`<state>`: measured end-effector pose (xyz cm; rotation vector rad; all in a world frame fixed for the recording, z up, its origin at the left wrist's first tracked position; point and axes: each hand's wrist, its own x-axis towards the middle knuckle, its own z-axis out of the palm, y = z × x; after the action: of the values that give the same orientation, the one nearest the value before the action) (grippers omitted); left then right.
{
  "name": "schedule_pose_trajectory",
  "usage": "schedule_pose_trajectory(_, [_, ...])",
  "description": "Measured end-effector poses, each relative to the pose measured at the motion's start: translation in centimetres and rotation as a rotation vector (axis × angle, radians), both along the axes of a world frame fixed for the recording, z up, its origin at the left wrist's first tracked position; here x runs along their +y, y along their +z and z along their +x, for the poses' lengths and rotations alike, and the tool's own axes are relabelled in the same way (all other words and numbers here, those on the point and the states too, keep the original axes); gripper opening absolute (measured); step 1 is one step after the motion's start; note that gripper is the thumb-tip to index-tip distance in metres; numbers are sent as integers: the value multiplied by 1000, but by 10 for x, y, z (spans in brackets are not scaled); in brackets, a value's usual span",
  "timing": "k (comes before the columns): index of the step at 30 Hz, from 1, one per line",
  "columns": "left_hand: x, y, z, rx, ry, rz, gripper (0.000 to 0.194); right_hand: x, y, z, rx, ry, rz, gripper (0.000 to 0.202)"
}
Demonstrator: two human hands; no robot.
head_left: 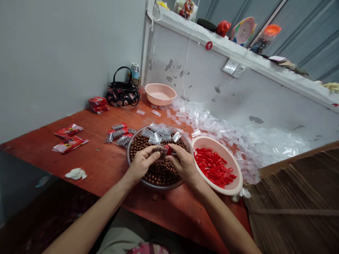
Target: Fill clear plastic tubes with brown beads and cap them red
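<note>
My left hand (144, 162) pinches a small clear plastic box (160, 154) that looks filled with brown balls. At its right end my right hand (184, 163) grips a red plastic cap (167, 149), which touches or sits in the box's opening; which of the two I cannot tell. Both hands are above a metal bowl (129, 155) of shiny brown balls (159, 174). Several empty clear boxes (156, 137) lie on the balls at the far side. To the right, a pale pink basin (239, 180) holds many red caps (212, 165).
Filled boxes with red caps (120, 133) lie left of the bowl. Red packets (70, 144), a flowered handbag (123, 93) and an empty pink basin (160, 94) stand farther off. Clear boxes (212, 123) are heaped along the wall. Stacked cardboard (296, 190) borders the red table (106, 169) at right.
</note>
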<state>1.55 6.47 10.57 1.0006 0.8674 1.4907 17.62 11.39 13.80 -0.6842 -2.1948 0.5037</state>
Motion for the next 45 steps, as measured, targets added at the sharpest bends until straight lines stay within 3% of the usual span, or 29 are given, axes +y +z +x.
schedule_pose_trajectory(5, [-1,1,-1,172,3,36,30,7,2,7,-48,-21,16,23])
schedule_pose_trajectory(9, [-2,1,-1,403,110,82,30,11,16,16,-51,-38,49,22])
schedule_pose_trajectory(15, [-3,-1,2,672,219,178,30,13,33,19,-244,119,236,22])
schedule_pose_trajectory(22, [-2,-2,3,732,245,233,30,11,36,19,-241,96,328,22])
schedule_pose_trajectory(29, [-7,0,3,710,279,226,28,12,29,13,-242,172,271,16])
schedule_pose_trajectory(37, [-15,0,6,737,286,302,24,-8,22,16,-456,84,351,18])
schedule_pose_trajectory(41, [-11,2,4,680,282,243,25,-3,17,11,-288,113,248,21])
schedule_pose_trajectory(45, [-4,1,1,439,269,115,31,-4,15,11,42,42,-123,33])
